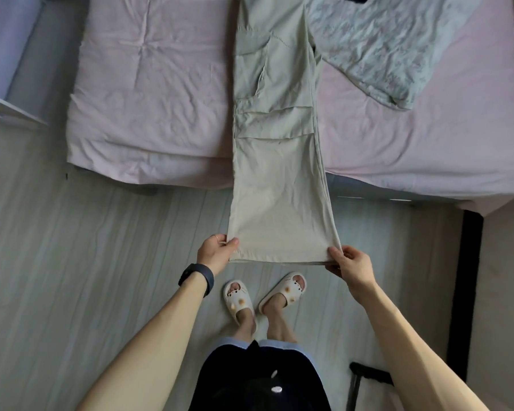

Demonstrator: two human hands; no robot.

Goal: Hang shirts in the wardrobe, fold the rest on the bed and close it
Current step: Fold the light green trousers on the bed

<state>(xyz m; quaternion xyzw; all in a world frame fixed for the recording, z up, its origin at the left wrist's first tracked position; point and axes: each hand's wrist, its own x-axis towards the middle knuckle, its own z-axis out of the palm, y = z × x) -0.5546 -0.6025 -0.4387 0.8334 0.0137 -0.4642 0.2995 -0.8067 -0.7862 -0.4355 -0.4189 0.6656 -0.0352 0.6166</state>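
Pale green cargo trousers (276,120) lie lengthwise across the bed (149,93), legs doubled together, with the leg ends stretched off the bed's front edge over the floor. My left hand (215,252) pinches the left corner of the hem. My right hand (350,264) pinches the right corner. The hem is held taut between them, above my feet. The waist end runs out of view at the top.
A folded floral green quilt (398,46) lies on the bed's right half. A pink padded cover spreads over the left half. A white furniture edge (9,108) stands at far left, a black strip (466,280) along the right. My slippered feet (263,295) stand on grey wood flooring.
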